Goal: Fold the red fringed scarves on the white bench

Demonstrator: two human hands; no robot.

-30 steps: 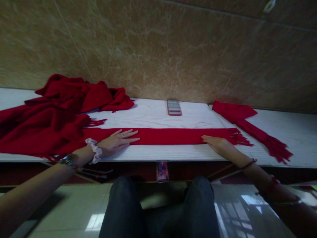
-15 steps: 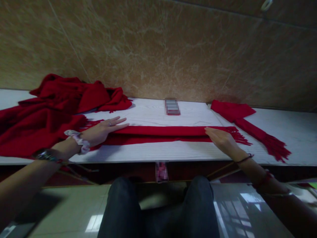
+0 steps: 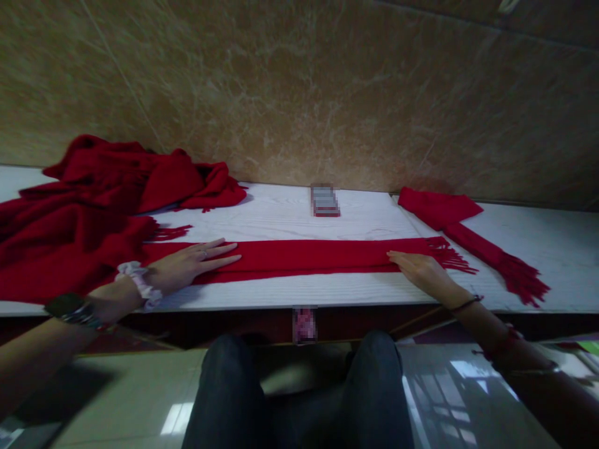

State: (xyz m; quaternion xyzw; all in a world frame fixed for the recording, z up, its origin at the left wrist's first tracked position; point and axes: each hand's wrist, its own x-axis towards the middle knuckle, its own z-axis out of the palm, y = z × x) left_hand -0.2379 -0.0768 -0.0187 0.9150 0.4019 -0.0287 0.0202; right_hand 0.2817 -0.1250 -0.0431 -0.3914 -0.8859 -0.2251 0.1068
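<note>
A long red scarf (image 3: 304,255) is laid in a folded strip along the white table, its fringe at the right end. My left hand (image 3: 187,265) rests flat on the strip with fingers stretched and a little apart. Near the fringed end, my right hand (image 3: 418,271) has its fingers closed on the scarf's near side. A thin second layer shows along the strip's near edge. To the left the strip meets a loose heap of red fabric (image 3: 93,243), and where one piece ends is hard to tell.
A folded red scarf (image 3: 440,209) with fringe lies at the right. A small blurred-out object (image 3: 325,201) sits against the marbled wall (image 3: 290,93). Another blurred-out item (image 3: 304,325) is below the front edge of the white table (image 3: 281,293), above my knees.
My left hand has shifted left, lifting from the strip's near side to its far side and then coming down. The near edge was raised in a fold and now lies flatter. My right hand stayed near the fringe.
</note>
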